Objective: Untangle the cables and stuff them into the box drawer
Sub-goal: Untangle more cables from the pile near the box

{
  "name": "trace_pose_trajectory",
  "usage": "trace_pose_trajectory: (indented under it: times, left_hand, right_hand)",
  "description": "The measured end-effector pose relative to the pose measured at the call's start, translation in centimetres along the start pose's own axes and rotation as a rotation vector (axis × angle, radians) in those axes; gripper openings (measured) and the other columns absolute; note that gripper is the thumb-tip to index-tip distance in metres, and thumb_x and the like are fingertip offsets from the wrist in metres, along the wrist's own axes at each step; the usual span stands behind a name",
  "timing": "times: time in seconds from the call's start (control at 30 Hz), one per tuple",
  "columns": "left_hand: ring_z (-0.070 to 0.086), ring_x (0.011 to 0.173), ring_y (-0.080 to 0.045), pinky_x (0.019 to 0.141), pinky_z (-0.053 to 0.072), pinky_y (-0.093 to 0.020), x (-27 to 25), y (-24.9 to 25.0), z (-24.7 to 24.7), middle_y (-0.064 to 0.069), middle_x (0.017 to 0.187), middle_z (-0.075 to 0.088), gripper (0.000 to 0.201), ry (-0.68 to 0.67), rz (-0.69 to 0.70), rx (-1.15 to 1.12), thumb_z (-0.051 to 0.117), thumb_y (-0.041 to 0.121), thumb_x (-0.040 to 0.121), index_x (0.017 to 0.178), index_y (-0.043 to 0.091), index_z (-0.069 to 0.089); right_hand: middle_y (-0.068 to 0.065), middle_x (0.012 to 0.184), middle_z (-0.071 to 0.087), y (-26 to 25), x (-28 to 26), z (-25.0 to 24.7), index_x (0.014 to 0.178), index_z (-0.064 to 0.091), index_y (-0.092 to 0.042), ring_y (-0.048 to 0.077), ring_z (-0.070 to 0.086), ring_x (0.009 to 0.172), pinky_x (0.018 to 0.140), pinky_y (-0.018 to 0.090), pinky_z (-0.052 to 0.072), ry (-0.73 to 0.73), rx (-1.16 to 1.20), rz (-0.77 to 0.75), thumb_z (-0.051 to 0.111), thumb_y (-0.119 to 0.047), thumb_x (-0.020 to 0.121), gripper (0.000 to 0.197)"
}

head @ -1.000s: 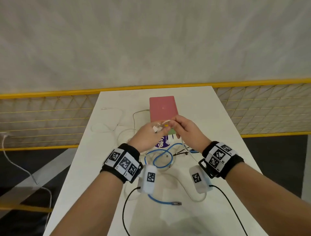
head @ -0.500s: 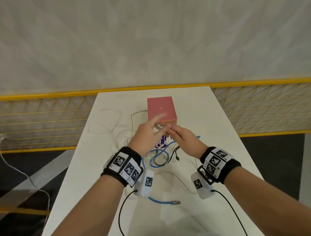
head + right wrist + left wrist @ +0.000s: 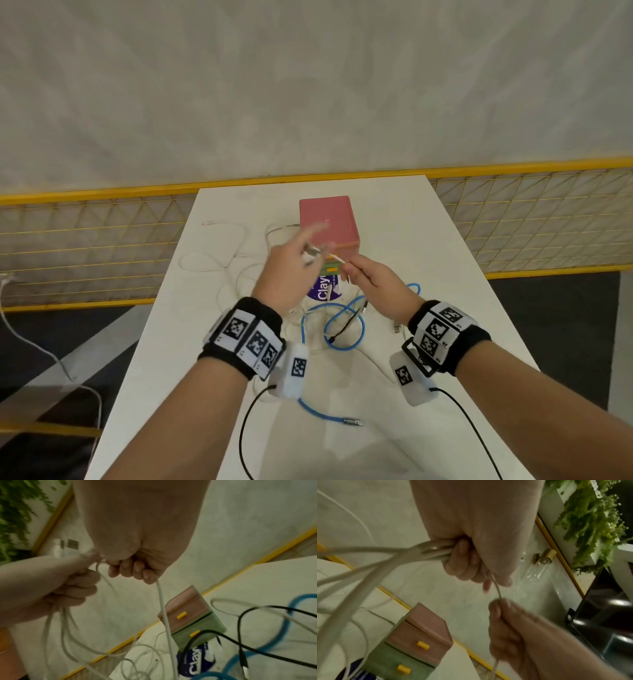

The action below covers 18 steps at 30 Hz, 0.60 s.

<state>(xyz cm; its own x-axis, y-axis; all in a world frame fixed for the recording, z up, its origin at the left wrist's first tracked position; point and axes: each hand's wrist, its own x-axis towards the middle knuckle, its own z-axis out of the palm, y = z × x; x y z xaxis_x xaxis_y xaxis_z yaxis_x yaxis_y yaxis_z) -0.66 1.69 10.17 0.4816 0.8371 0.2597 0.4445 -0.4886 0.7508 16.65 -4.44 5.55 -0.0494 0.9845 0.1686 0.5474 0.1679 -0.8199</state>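
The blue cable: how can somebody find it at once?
On the white table, look in front of the pink-and-green drawer box, between the two wrists. The blue cable loops there; its neighbours are white or black, and only it is blue.

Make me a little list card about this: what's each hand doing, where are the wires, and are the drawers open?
left hand: grips a bunch of white cables
right hand: holds one white cable
blue cable: loose on the table
black cable: crosses the blue loops
box: pink and green drawers both shut
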Motion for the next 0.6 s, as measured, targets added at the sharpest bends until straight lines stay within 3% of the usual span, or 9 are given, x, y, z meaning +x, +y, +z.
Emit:
trace_pose_trajectory:
  times: [0.07, 0.13, 0.23, 0.33, 0.4, 0.47, 0.53, 0.57, 0.6]
  left_hand:
    - [0.053, 0.059, -0.013, 0.057, 0.043, -0.023, -0.5, 0.3, 0.9, 0.011, 0.066, 0.058, 0.011, -0.097, 0.003, 0.006, 0.059, 0.037, 0.093, 0.083, 0.031, 0.061]
    - [0.050, 0.057, -0.012, 0.053, 0.040, -0.021, -0.3, 0.4, 0.5, 0.012, 0.060, 0.053, 0.019, -0.014, 0.010, -0.003, 0.061, 0.030, 0.092, 0.075, 0.024, 0.057]
    - [0.053, 0.064, 0.006, 0.058, 0.039, -0.005, 0.8, 0.3, -2.2, 0.015, 0.069, 0.056, 0.020, 0.370, 0.010, -0.064, 0.062, 0.027, 0.093, 0.075, 0.020, 0.056]
    - [0.049, 0.063, -0.001, 0.061, 0.040, -0.012, 1.5, -0.2, -4.3, 0.007, 0.077, 0.059, 0.014, 0.544, -0.032, -0.028, 0.059, 0.024, 0.095, 0.094, 0.010, 0.061]
    - [0.054, 0.062, 0.003, 0.062, 0.043, -0.010, 1.0, 0.3, -3.6, 0.010, 0.080, 0.062, 0.018, 0.377, -0.009, -0.045, 0.059, 0.021, 0.095, 0.113, 0.021, 0.061]
    - [0.058, 0.065, 0.002, 0.064, 0.047, -0.012, 0.1, 0.7, -1.5, 0.010, 0.083, 0.064, 0.027, 0.062, 0.002, 0.040, 0.059, 0.027, 0.095, 0.122, 0.032, 0.058]
    - [0.061, 0.068, -0.010, 0.065, 0.051, -0.026, -0.6, 0.8, 0.5, 0.008, 0.081, 0.067, 0.013, -0.124, 0.002, 0.100, 0.060, 0.033, 0.094, 0.107, 0.032, 0.063]
    - [0.061, 0.067, -0.012, 0.064, 0.050, -0.030, -0.7, 0.8, 0.9, 0.009, 0.077, 0.066, 0.003, -0.139, -0.008, 0.079, 0.061, 0.033, 0.093, 0.092, 0.030, 0.063]
    - [0.060, 0.065, -0.011, 0.061, 0.049, -0.029, -0.5, 0.6, 0.8, 0.010, 0.074, 0.064, 0.012, -0.107, -0.013, 0.069, 0.062, 0.030, 0.093, 0.081, 0.031, 0.059]
  right_hand:
    - [0.006, 0.083, 0.055, -0.8, 0.4, 0.1, 0.098, 0.055, -0.012, 0.009, 0.047, 0.073, 0.074, 0.025, 0.043, -0.009, 0.040, -0.060, 0.036, -0.019, 0.101, 0.020]
    - [0.004, 0.086, 0.057, -0.5, 0.5, -0.1, 0.103, 0.055, -0.012, 0.007, 0.048, 0.074, 0.074, 0.023, 0.042, -0.002, 0.039, -0.054, 0.035, -0.020, 0.101, 0.021]
    - [-0.003, 0.072, 0.047, 1.7, -0.5, -0.5, 0.093, 0.054, -0.015, 0.005, 0.042, 0.064, 0.067, 0.026, 0.040, 0.002, -0.032, 0.061, 0.034, -0.023, 0.102, 0.022]
    - [0.004, 0.071, 0.043, 3.1, -1.7, -0.3, 0.085, 0.049, -0.026, 0.014, 0.039, 0.063, 0.064, 0.036, 0.040, -0.021, -0.088, 0.131, 0.034, -0.027, 0.102, 0.023]
    - [0.002, 0.070, 0.042, 2.4, -1.7, 0.0, 0.086, 0.050, -0.022, 0.012, 0.038, 0.062, 0.063, 0.031, 0.037, -0.021, -0.072, 0.128, 0.033, -0.026, 0.102, 0.023]
    - [-0.004, 0.069, 0.042, 0.7, -1.1, 0.2, 0.088, 0.051, -0.016, 0.006, 0.037, 0.060, 0.063, 0.024, 0.036, -0.008, -0.035, 0.090, 0.034, -0.024, 0.102, 0.023]
    - [-0.011, 0.070, 0.043, -0.9, -0.6, 0.3, 0.092, 0.052, -0.011, 0.001, 0.042, 0.062, 0.063, 0.014, 0.036, -0.003, 0.000, 0.033, 0.034, -0.019, 0.102, 0.022]
    - [-0.014, 0.070, 0.043, -1.4, -0.4, 0.3, 0.094, 0.052, -0.010, 0.000, 0.044, 0.063, 0.064, 0.013, 0.036, -0.009, 0.011, 0.011, 0.034, -0.017, 0.102, 0.021]
    - [-0.016, 0.071, 0.043, -1.4, -0.3, 0.3, 0.095, 0.052, -0.011, 0.000, 0.044, 0.064, 0.065, 0.012, 0.036, -0.015, 0.016, -0.001, 0.034, -0.016, 0.102, 0.020]
